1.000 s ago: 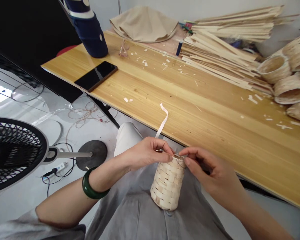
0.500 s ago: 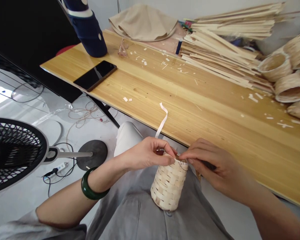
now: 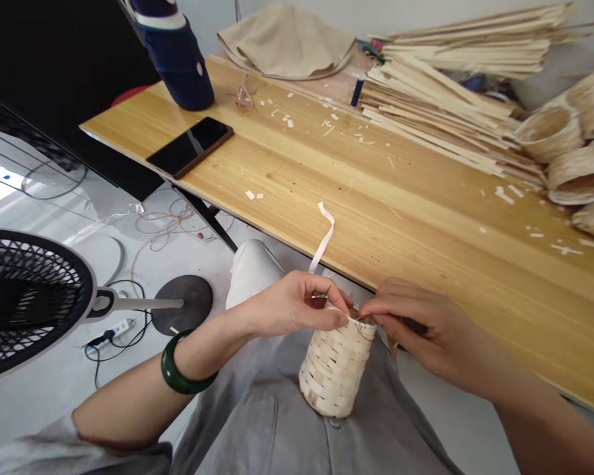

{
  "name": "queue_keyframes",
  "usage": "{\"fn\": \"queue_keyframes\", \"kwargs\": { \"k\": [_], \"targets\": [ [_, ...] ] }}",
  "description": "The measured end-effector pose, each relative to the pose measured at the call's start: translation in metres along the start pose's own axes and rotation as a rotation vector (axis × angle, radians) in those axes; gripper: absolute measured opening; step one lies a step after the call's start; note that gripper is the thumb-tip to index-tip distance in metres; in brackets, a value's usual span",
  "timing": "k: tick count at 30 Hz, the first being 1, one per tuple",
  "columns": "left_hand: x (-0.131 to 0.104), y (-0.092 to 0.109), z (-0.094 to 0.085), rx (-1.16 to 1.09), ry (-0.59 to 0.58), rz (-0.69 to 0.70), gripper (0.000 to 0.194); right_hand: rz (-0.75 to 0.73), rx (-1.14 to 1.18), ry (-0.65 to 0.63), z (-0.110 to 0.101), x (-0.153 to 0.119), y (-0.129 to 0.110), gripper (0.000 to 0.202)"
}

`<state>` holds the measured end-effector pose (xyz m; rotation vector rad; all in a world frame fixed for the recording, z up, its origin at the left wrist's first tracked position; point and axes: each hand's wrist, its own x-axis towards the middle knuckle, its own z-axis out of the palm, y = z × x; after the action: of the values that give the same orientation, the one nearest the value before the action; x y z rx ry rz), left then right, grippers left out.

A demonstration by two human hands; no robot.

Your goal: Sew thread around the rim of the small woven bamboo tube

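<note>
A small woven basket point(image 3: 335, 368) of pale wood strips stands on my lap, its open rim upward and leaning slightly right. My left hand point(image 3: 311, 303) pinches the left side of the rim between thumb and fingers. At the right side of the rim, my right hand point(image 3: 406, 316) has its thumb and fingertips closed; what they hold is too small to make out. A thin thread or strip runs along the rim between the fingertips. From behind the left hand, a white ribbon-like strip point(image 3: 325, 231) reaches onto the table.
The wooden table point(image 3: 287, 171) carries a phone point(image 3: 191, 147), a blue bottle point(image 3: 183, 63), scattered scraps, bundled wood strips point(image 3: 440, 112) and several woven baskets point(image 3: 581, 175) at right. A fan point(image 3: 34, 303) stands on the floor at left, near a power strip point(image 3: 111, 335).
The camera view has shifted very slightly. My right hand's fingertips have moved slightly at the rim, while my left hand keeps its grip.
</note>
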<state>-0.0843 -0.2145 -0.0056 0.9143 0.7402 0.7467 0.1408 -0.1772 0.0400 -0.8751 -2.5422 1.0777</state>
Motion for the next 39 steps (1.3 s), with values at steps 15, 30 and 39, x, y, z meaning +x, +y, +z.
{"fn": "queue_keyframes", "kwargs": {
  "k": [15,30,39],
  "targets": [
    [0.0,0.0,0.0,-0.045,-0.025,-0.015,0.003,0.015,0.078,-0.046,-0.002,0.002,0.002,0.021],
    [0.004,-0.004,-0.005,-0.017,-0.097,0.016,0.006,-0.072,0.316,-0.246,-0.007,0.018,0.013,0.02],
    [0.003,-0.004,0.001,-0.039,-0.071,0.066,0.006,-0.009,0.295,-0.24,-0.01,0.016,0.011,0.02]
  ]
}}
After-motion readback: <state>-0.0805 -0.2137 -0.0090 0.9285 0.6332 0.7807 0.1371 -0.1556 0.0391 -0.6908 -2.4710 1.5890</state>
